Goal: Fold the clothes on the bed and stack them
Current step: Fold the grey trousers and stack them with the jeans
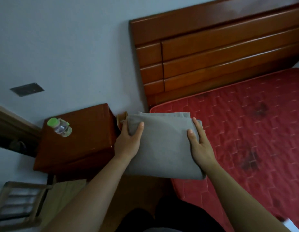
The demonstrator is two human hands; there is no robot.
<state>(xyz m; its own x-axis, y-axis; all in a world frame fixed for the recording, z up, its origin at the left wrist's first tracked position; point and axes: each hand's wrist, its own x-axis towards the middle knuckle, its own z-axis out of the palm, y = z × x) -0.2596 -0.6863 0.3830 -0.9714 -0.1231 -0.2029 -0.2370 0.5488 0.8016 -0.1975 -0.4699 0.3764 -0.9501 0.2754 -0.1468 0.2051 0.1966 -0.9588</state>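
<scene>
A folded grey garment (163, 146) is held in the air over the near left corner of the red quilted mattress (254, 131). My left hand (128, 141) grips its left edge, thumb on top and fingers hidden underneath. My right hand (199, 144) grips its right edge the same way, thumb on top. A darker layer of cloth shows at the garment's far right corner. Part of the garment hangs beyond the mattress edge, toward the gap beside the bed.
A wooden headboard (212, 52) stands behind the mattress. A wooden nightstand (77, 141) to the left carries a plastic bottle with a green cap (61, 127). A slatted wooden object (18, 203) lies on the floor at lower left. The wall is pale blue.
</scene>
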